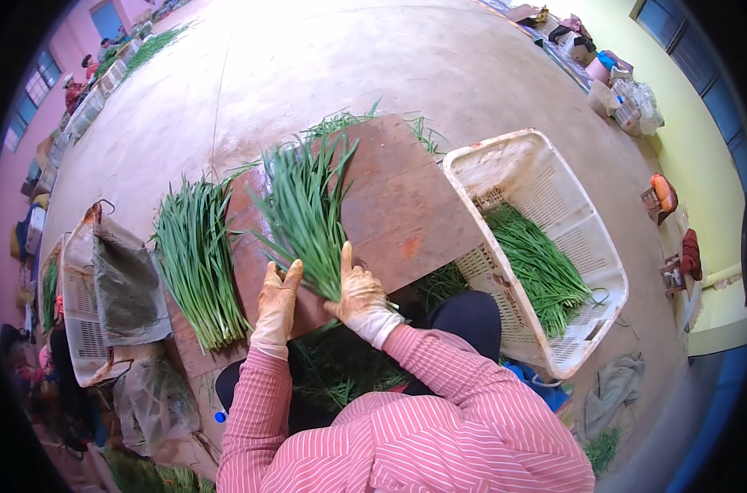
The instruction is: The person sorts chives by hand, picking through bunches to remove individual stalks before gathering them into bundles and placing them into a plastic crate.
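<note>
A loose bunch of garlic chives point(306, 209) leans over the brown board on my lap, its leaf tips fanned away from me. My gloved right hand point(359, 302) is closed around the lower stems, index finger stretched along them. Beside the bunch's left edge, my gloved left hand point(278, 302) has its thumb and index finger extended and apart. Whether it touches the stems is hard to tell. A thicker pile of garlic chives point(199, 263) lies along the board's left side, pale stem ends toward me. Both gloves are stained yellow-brown.
The board point(402, 193) reaches to a white plastic basket point(583, 197) on the right, which holds more chives point(538, 267). At left stands another white basket point(82, 287) with a grey cloth point(129, 283) over its side. Loose leaves litter the floor. People sit along the far left wall.
</note>
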Demonstrator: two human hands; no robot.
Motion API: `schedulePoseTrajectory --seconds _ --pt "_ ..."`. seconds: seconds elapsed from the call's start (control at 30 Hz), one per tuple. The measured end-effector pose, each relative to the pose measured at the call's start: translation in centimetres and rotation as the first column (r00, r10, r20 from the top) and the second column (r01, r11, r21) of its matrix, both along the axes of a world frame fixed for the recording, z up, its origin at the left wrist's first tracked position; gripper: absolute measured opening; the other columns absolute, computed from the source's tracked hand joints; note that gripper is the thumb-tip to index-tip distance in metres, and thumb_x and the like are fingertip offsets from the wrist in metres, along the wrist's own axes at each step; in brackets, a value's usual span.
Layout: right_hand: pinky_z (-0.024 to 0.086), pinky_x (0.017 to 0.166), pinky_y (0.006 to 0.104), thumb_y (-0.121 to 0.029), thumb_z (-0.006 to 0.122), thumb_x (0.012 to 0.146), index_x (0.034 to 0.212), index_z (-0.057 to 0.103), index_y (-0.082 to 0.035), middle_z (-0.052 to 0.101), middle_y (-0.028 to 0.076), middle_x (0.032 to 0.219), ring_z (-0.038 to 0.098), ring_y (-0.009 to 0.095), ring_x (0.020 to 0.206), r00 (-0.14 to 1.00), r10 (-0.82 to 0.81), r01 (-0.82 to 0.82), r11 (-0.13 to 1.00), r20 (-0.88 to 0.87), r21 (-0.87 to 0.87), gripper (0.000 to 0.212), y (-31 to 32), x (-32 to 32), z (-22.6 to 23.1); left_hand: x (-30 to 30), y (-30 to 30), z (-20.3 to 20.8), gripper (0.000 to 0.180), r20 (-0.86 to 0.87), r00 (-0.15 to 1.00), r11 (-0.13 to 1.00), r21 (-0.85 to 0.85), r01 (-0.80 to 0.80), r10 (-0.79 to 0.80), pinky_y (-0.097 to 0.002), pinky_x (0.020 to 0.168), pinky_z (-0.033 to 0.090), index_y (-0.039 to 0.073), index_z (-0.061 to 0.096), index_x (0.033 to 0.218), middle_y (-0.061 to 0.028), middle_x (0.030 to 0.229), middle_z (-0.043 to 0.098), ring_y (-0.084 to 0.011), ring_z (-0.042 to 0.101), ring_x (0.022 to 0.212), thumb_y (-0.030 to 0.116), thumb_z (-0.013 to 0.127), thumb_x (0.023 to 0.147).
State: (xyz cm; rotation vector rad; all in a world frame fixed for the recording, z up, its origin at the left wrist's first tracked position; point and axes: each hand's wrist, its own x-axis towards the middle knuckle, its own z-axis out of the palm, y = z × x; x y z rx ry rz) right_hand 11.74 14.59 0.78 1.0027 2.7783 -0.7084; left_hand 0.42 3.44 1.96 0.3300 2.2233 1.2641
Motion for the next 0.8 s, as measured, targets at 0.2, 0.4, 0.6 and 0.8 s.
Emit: schedulePoseTrajectory --seconds 0.2,0.4,0.6,0.8 --pt "0.046 0.088 0.0421 -0.065 0.063 0.075 0.135 0.035 0.010 0.059 0.028 0.109 0.060 0.037 0.100 0.909 -0.113 0.037 0.981 -0.402 -0.193 0.100 6.5 -1.7 0.6 -1.4 -0.4 -0.5 0.106 0.039 0.995 0.995 -0.041 -0.095 0.097 -0.0317 0.105 0.031 -0.011 0.020 0.142 -0.0252 0.139 0.042 -0.0294 0.040 0.130 0.066 0.058 0.080" --pt "0.044 0.094 0.0373 -0.059 0.068 0.074 0.114 0.061 0.004 0.061 0.024 0.116 0.059 0.033 0.110 0.929 -0.343 0.174 0.742 -0.143 -0.648 0.075 8.4 -9.7 -1.4 -1.4 4.3 0.2 0.091 0.011 0.999 0.987 0.153 -0.038 0.037 -0.0310 0.100 0.037 -0.005 0.034 0.140 -0.0154 0.131 0.050 -0.0231 0.048 0.119 0.062 0.059 0.082" --pt "0.047 0.089 0.0377 -0.053 0.073 0.071 0.119 0.060 -0.001 0.063 0.017 0.114 0.061 0.027 0.102 0.949 -0.290 0.026 0.471 -0.126 -0.882 0.072 8.4 -12.9 -4.1 -4.4 4.8 -3.0 0.050 0.436 0.888 0.890 0.450 -0.074 -0.146 -0.0282 0.084 0.048 0.004 0.055 0.123 -0.0040 0.112 0.062 -0.0149 0.059 0.100 0.041 0.061 0.090" --pt "0.048 0.082 0.0351 -0.041 0.078 0.070 0.107 0.065 0.004 0.067 0.015 0.101 0.063 0.024 0.088 0.887 -0.359 -0.205 0.261 -0.292 -0.943 0.060 5.5 -10.5 1.1 -4.4 2.1 -0.6 0.054 0.399 0.887 0.812 0.582 -0.049 -0.233 -0.0328 0.093 0.046 0.003 0.044 0.132 -0.0073 0.124 0.056 -0.0201 0.056 0.109 0.030 0.064 0.089"
